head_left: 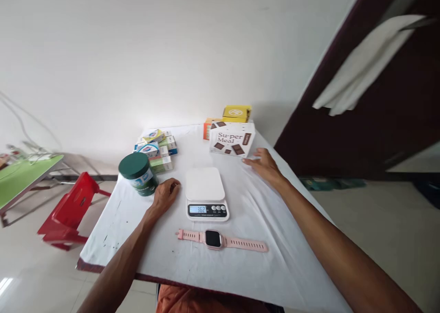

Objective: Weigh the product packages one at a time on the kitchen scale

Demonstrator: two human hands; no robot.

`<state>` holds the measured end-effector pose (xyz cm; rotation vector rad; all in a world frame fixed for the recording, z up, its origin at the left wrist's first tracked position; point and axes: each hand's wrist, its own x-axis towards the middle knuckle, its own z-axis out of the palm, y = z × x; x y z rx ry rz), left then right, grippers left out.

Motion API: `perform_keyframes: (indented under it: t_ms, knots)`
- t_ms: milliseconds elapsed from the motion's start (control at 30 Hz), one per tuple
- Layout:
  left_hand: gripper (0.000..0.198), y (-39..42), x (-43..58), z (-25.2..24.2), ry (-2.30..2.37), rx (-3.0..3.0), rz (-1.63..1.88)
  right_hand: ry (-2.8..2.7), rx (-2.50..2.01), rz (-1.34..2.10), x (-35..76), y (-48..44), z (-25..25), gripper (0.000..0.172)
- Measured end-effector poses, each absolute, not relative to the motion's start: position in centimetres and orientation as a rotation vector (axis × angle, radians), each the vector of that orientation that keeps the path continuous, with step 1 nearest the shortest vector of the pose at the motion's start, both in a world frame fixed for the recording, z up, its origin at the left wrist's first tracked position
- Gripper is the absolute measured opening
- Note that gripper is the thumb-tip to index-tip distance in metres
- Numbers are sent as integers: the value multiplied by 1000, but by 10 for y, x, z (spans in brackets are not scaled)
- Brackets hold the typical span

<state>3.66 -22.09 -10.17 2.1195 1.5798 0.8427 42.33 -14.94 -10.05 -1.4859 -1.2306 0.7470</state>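
Note:
My right hand (264,164) is open, thumb and fingers apart, at the lower right corner of a white "Su-per Meal" box (232,140). Whether the fingertips touch the box I cannot tell. My left hand (166,194) rests on the cloth with its fingers curled together and nothing visible in them. It lies between a dark green lidded jar (137,173) and a white digital scale (205,184). Nothing sits on the scale's plate, and its lit display (198,209) seems to read 362. In front of the scale, a pink smartwatch (213,238) lies stretched out flat.
Several small cartons (160,150) are piled behind the jar. A yellow box (237,113) and an orange box (206,129) stand behind the white one. A white cloth (165,258) covers the table. Left are a red chair (74,207) and a green table (27,175).

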Motion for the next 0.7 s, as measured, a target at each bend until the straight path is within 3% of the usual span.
perform_keyframes:
  t_ms: [167, 267, 333, 400, 467, 500, 700]
  knots:
    - [19, -251, 45, -71, 1466, 2259, 981, -1261, -1542, 826, 398, -203, -116, 55]
    - [23, -275, 39, -35, 1563, 2384, 1335, -1309, -1566, 731, 386, -219, -113, 47]
    - [45, -283, 26, -17, 1844, 2333, 1708, -1322, -1567, 675, 382, -222, -111, 44]
    - [85, -282, 8, -12, 2168, 2098, 1909, -1315, -1543, 656, 380, -222, -108, 42]
    - [117, -273, -9, -18, 2336, 1820, 1817, -1306, -1510, 657, 379, -222, -107, 39]
    - [124, -266, -16, -25, 2340, 1711, 1716, -1303, -1498, 663, 379, -222, -106, 37]
    - [98, -231, -29, -49, 2207, 1475, 1559, -1313, -1470, 645, 379, -223, -102, 26]
